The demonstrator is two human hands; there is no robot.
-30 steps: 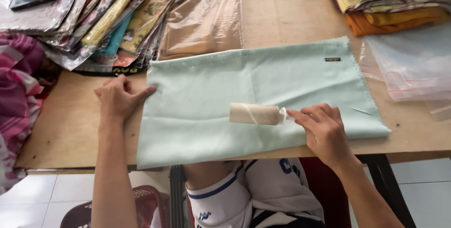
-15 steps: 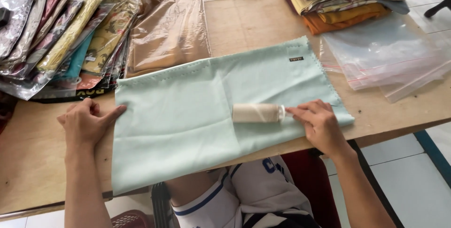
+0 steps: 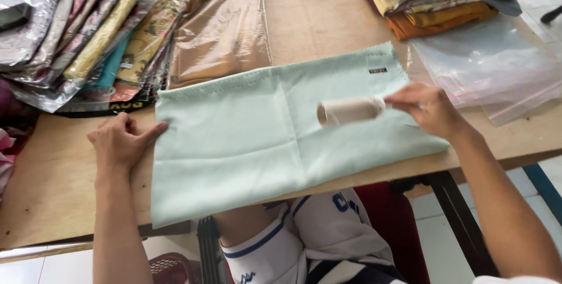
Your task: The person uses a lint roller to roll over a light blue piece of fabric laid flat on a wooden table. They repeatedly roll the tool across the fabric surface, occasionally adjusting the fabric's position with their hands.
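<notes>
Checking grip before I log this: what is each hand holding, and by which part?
Right hand holds the lint roller by its handle end. Left hand holds nothing.

Bright, even daylight is falling from above; shadows are staying soft. Glare is flaring off the plastic bags (image 3: 497,67) and packaged fabrics (image 3: 76,38). Right hand (image 3: 430,108) is blurring slightly.

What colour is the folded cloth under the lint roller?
Pale mint green folded cloth, plain; clearest in the head view.
</notes>
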